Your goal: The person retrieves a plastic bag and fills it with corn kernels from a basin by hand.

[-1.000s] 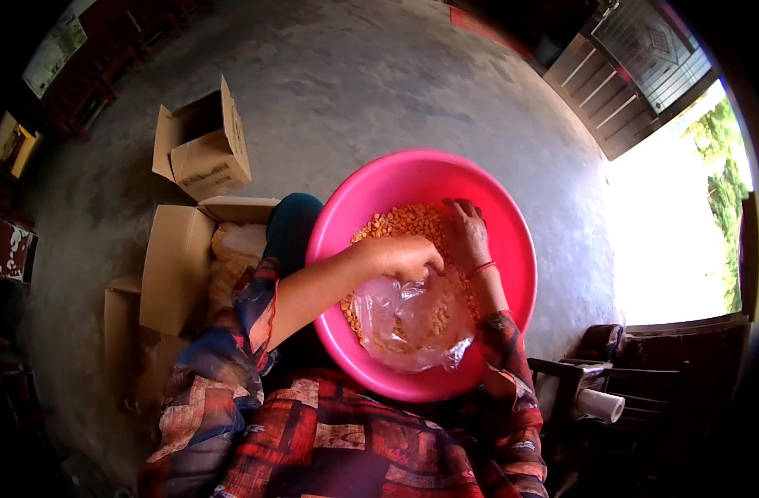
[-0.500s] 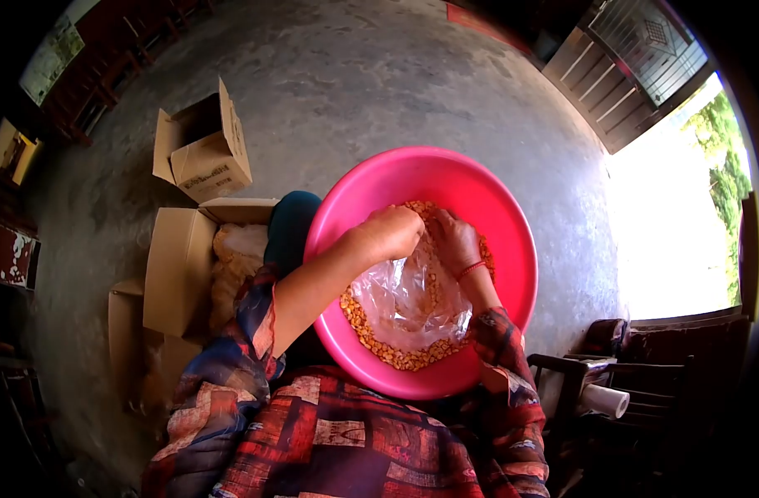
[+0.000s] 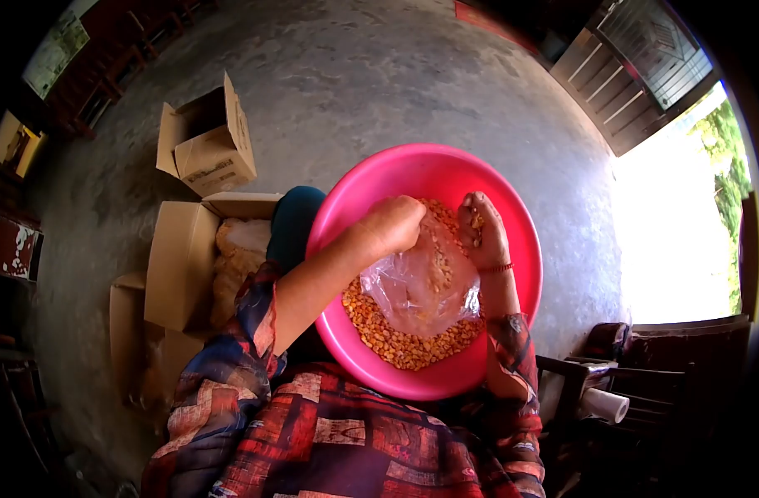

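A pink basin [image 3: 333,217] holds a layer of dried corn kernels [image 3: 392,342]. Lying over the kernels is a clear plastic bag [image 3: 413,292], with some kernels showing inside it. My left hand [image 3: 398,222] is closed in a pinch at the bag's upper edge; its fingertips are partly hidden. On the basin's right side, my right hand [image 3: 487,234] is turned palm up and cupped around a small heap of kernels. It is apart from the bag's upper edge, with a red bracelet at the wrist.
Left of the basin stands an open cardboard box [image 3: 176,270] with filled bags [image 3: 240,257] in it. Another open box [image 3: 209,145] sits behind it. A dark wooden chair [image 3: 645,390] with a white roll [image 3: 605,404] is at the lower right, near a bright doorway.
My right hand has moved right, away from the bag's edge, and turned palm up with kernels in it. My left hand stays at the bag, which looks flatter.
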Tool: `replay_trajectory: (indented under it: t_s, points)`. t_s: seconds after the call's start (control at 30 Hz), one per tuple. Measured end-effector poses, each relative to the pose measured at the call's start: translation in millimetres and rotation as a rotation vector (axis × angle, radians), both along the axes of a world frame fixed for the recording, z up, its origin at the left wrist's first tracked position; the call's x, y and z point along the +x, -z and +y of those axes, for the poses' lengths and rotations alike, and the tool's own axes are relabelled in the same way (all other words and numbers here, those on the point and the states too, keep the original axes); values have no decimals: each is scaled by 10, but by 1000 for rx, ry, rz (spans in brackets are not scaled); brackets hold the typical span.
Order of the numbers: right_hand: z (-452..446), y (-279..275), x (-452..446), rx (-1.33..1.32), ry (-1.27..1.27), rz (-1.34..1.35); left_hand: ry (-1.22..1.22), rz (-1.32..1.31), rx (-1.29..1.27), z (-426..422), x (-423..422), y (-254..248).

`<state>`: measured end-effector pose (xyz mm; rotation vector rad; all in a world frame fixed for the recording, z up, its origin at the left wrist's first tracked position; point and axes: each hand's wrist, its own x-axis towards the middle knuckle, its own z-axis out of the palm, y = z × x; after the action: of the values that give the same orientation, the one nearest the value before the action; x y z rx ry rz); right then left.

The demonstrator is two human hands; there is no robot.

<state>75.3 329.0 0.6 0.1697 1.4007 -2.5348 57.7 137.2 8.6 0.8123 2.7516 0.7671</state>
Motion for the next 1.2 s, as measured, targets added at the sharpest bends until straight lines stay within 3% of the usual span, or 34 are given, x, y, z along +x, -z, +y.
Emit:
replay_trajectory:
  t_s: [0.1,0.17,0.23,0.27,0.37,0.5,0.57,0.8,0.83,0.9,0.97,1.0,1.03,1.1,1.2]
  points:
    - [-159,-101,110,-46,-153,206,18,19,20,-2,-22,34]
    - [-291,-286,280,-48,-418,108,23,47,75,-20,-10,-18]
    - [-366,-319,326,234,-495,-50,22,-98,139,-33,-4,-144]
    - [-385,-257,311,209,-493,-106,-7,42,44,-28,2,-86]
    - [-350,-174,289,274,-526,-141,-78,22,104,-27,-11,16]
    - [-422,-85,319,329,-514,-176,-75,8,159,-43,-19,-27]
    - [-491,-13,354,513,-411,53,-95,-23,124,-59,5,-78]
    - [-373,-50,323,630,-391,377,-109,-35,67,-129,34,-117]
    - [-309,-167,286,577,-390,241,-107,-34,65,-138,36,-137]
    - [-175,-148,204,493,-112,225,-102,-37,65,-152,36,-132]
    - [-21,136,49,679,106,429,-59,-33,88,-172,36,-102]
    - [35,191,20,958,163,448,-55,-33,87,-177,46,-93]
    - [51,256,-6,960,169,446,-22,-28,95,-174,55,-87]
    - [43,313,-41,1396,197,650,17,-21,105,-152,50,-84]
    - [-80,457,-54,1449,82,754,32,-100,63,-160,37,-65]
